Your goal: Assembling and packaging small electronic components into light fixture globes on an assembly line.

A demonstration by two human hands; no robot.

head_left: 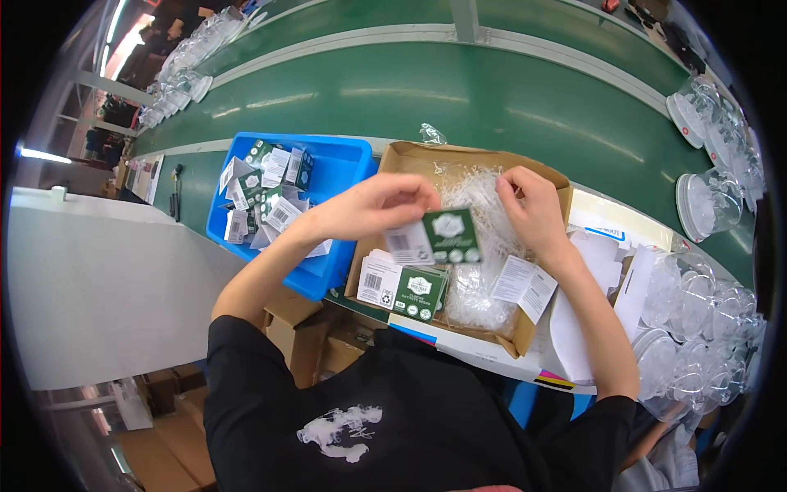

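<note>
My left hand (392, 202) is closed in a pinch over the cardboard tray (395, 156), with a green-and-white folded card (452, 232) hanging from its fingertips. To its right, my right hand (529, 203) is also pinched, just above a heap of thin white strands (474, 190); whatever its fingertips hold is too fine to make out. A stack of similar cards (416, 289) sits in the tray's near left corner. Beside it lies a clear bag (475, 299) of white strands. An opened white leaflet (525, 287) leans at the tray's right side.
A blue plastic bin (332, 146) at the left holds several jumbled cards (266, 193). Clear domed items with white bases (697, 205) line the right side of the green table (393, 90). White paper pieces (578, 328) lie by my right forearm. Cardboard boxes (291, 332) stand below.
</note>
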